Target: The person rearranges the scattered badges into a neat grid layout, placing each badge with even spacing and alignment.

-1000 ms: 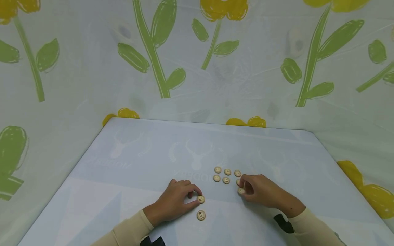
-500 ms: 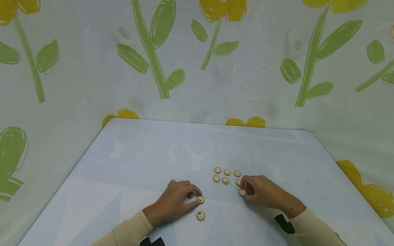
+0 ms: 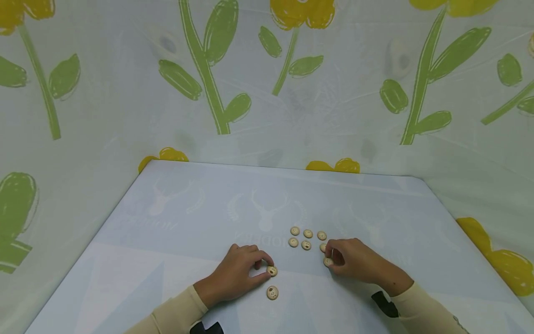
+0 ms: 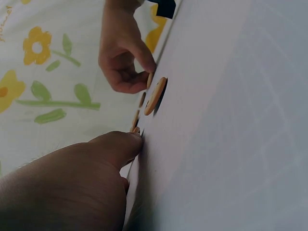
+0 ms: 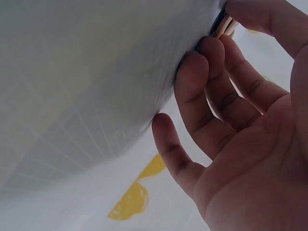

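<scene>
My left hand pinches a round wooden button between thumb and forefinger at the table. Just nearer than it lies a loose wooden button, which stands out edge-on as the larger disc in the left wrist view. Over on the right, my right hand holds another wooden button by thumb and fingertip, low against the tabletop. Its fingers partly cover a further button behind. In the right wrist view, the curled fingers touch the surface and only button edges show.
Several matching buttons lie in two short rows, among them a far-left one and a dark-marked one. The pale patterned tabletop ends at a far edge against a flower-printed cloth. Black straps sit at both wrists.
The button in my right hand has shifted slightly toward me, opening a small gap from the one behind it. My left hand and the other buttons stay put.
</scene>
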`<state>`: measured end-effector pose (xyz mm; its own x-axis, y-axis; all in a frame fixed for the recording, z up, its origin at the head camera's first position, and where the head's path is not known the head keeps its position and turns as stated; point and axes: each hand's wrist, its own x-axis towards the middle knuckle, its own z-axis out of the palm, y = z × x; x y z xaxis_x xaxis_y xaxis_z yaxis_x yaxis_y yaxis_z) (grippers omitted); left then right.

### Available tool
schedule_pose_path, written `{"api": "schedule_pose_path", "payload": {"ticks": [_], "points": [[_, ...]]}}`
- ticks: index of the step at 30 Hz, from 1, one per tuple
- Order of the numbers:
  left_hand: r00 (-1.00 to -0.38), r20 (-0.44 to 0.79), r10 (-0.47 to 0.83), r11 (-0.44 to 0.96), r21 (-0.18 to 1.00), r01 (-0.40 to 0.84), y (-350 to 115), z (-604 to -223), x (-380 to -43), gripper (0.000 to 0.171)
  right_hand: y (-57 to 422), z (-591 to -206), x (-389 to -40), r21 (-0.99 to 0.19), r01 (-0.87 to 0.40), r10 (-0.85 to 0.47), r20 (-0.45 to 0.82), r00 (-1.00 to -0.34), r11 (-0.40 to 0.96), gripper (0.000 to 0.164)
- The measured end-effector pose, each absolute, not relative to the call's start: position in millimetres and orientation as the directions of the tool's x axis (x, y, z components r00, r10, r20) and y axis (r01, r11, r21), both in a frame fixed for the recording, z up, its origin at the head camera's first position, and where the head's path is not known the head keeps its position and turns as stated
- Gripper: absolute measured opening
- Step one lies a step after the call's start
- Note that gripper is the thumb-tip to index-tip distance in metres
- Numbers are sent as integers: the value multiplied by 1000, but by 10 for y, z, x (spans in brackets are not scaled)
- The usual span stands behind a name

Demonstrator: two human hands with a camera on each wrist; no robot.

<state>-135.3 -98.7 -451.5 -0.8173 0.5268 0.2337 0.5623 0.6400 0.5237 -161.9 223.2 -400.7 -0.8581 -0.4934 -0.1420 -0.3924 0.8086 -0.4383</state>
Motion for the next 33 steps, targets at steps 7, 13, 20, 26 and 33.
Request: {"api": "schedule_pose_path", "payload": {"ticks": [7,13,20,26,33], "points": [[-817,231,528,640,524,561,-984,-4518,-1354,18,2236,-4014,-1617,-441,-392,-492,-135,-860,808,18],[-817,233,527,640,524,562,-982,-4520,-1352,18,2241,-4028,-1614,-432,-384,-479,-134,-867,816,18],[-819,231,526,642,523,560,-983,-4522,-1351,18,2248,-4030,-1610,-437,-408,-501,-118,-858,801,17],[-820,222,528,636,536,555,-988,-4512,-1348,18,2247,-4016,-1606,-430,-404,-497,-126,-859,807,17],[-822,216,526,638,538,550,-992,-4510,-1344,18,2148,-3957,-1569,-366,-434,-493,-80,-867,823,16]]}}
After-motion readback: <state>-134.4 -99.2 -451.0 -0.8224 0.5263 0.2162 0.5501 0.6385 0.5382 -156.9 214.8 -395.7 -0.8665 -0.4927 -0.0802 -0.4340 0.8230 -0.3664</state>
